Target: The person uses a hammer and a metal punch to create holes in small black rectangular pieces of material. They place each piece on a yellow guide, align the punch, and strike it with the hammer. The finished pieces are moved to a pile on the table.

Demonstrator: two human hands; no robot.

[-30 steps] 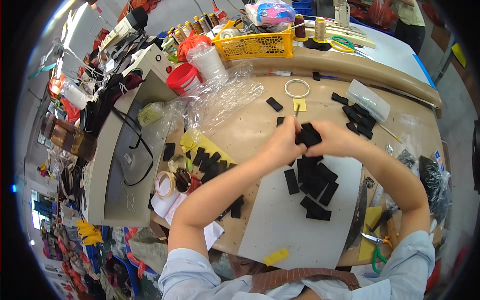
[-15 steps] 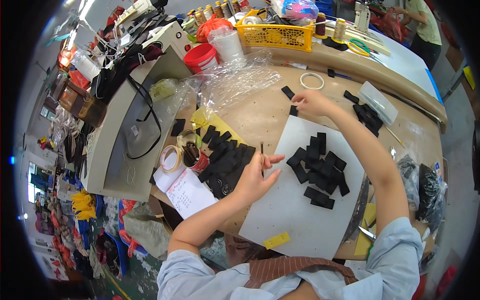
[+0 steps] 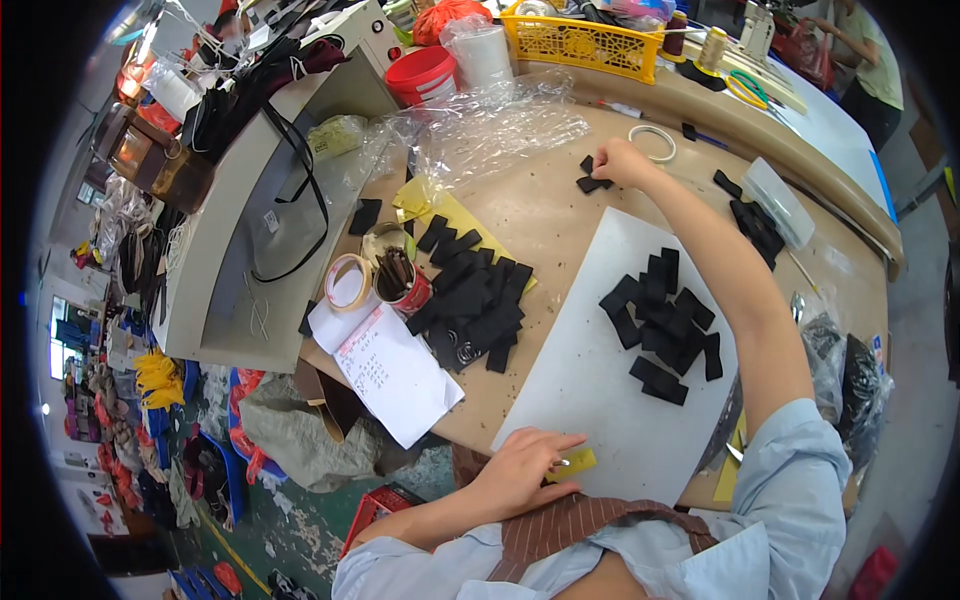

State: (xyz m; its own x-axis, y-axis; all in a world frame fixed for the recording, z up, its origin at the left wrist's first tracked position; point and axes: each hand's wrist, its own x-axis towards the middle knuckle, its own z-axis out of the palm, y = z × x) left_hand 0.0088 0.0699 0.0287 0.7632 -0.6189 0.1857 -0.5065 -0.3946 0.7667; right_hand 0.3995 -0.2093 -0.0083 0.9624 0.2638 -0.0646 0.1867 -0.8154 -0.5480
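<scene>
My right hand is closed in a pinch at the far side of the table, fingertips on a short black fabric strip. At the near edge of a white board, my left hand is curled round a slender pen-like stick, with only its pale tip showing. Under that tip lies a small yellow piece, partly covered by the fingers. A loose heap of black strips rests on the board. More black pieces are piled left of it.
A notepad, a tape roll and a red tin of tools stand at the left. Clear plastic film lies at the back, near a yellow basket. A clear box sits at the right.
My left hand has come down toward me, from beside the black pile to the yellow piece. My right hand has closed onto the black strip at the back. The view has shifted slightly.
</scene>
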